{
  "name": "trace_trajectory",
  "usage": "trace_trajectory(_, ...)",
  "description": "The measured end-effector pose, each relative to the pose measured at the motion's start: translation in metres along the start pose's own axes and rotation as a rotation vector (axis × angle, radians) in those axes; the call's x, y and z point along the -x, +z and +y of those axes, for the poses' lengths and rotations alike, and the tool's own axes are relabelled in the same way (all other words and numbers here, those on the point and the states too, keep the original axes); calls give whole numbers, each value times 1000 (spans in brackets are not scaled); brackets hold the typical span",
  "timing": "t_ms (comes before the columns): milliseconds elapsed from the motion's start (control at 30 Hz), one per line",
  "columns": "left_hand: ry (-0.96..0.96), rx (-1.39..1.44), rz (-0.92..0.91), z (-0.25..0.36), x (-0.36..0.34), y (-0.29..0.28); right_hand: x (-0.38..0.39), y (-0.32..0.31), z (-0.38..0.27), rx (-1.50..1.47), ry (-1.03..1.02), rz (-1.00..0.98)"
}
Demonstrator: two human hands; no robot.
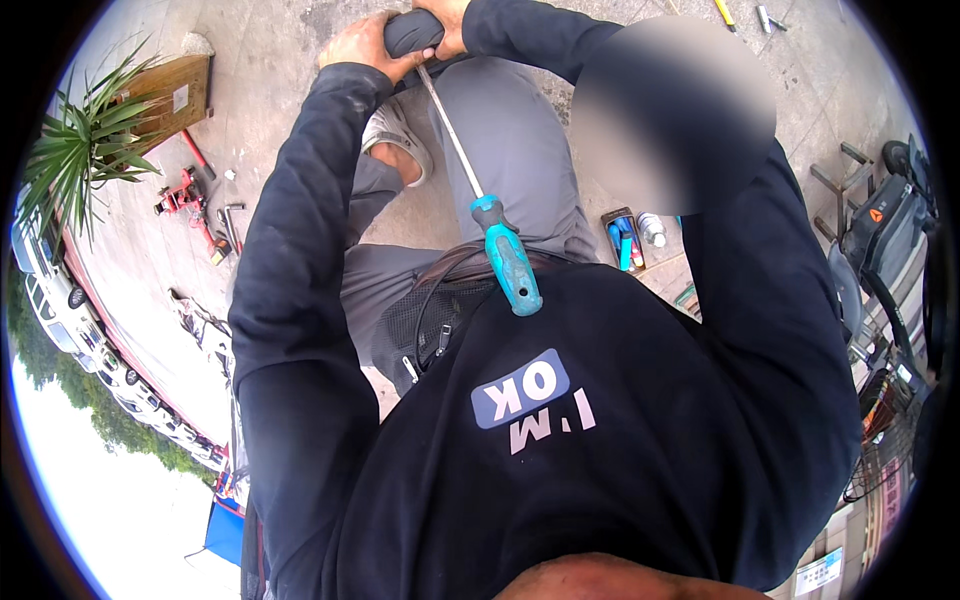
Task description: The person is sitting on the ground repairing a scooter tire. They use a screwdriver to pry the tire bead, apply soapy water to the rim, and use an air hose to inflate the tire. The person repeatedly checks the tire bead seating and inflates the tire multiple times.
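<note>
**Both hands on a dark grip, screwdriver braced against the chest**

At the top of the head view, I see my left hand point(365, 45) and my right hand point(447, 22) wrapped side by side around a dark rounded grip point(412, 32). Both sets of fingers are curled tight on it, with no gap that I can make out between palm and rubber. What the grip belongs to is hidden behind the hands.

From just under that grip, the metal shaft of a long screwdriver point(480, 205) runs down and to the right across my grey trousers point(520, 150). Its teal handle lies against the front of my black sweatshirt point(620, 450), the butt end touching the cloth. Neither hand is on the handle; whether the tip touches the grip I cannot tell.

Near my left knee sits a grey shoe point(395, 135) on the concrete ground point(260, 90). Well off to the left lie a red floor jack point(185, 195) and a potted plant point(85, 140) beside a wooden box point(175, 95). Beside my right thigh lies a small open case of bits point(625, 240).
</note>
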State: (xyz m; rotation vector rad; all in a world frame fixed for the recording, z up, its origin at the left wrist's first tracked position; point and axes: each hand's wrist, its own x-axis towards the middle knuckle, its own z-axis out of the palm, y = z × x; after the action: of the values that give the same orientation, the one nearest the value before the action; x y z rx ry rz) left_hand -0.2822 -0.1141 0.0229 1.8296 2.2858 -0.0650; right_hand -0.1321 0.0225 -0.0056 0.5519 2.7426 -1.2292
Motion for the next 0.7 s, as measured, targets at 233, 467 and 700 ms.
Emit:
trace_trajectory(233, -58, 88, -12, -7, 16, -2, -13, -1, -13, -11, -36, -120)
trace_trajectory(467, -281, 162, 26, -13, 11, -5, -40, -3, -22, 43, 4, -210)
trace_trajectory(700, -205, 215, 17, -34, -3, -15, -54, -1, -4, -93, -68, -179)
